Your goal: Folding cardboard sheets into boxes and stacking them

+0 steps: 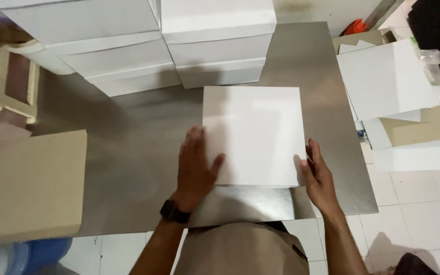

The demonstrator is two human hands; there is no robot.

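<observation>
A white square sheet lies flat on a grey metal sheet spread over the floor. My left hand rests palm down on the sheet's near-left corner, fingers spread; a black watch sits on that wrist. My right hand touches the near-right corner and edge of the sheet, thumb on top. Under the near edge of the white sheet lies a shiny silver piece.
Stacked white boxes stand at the far side, with more white boxes at the far left. A brown cardboard slab lies at the left. Loose white and brown sheets are piled at the right on the tiled floor.
</observation>
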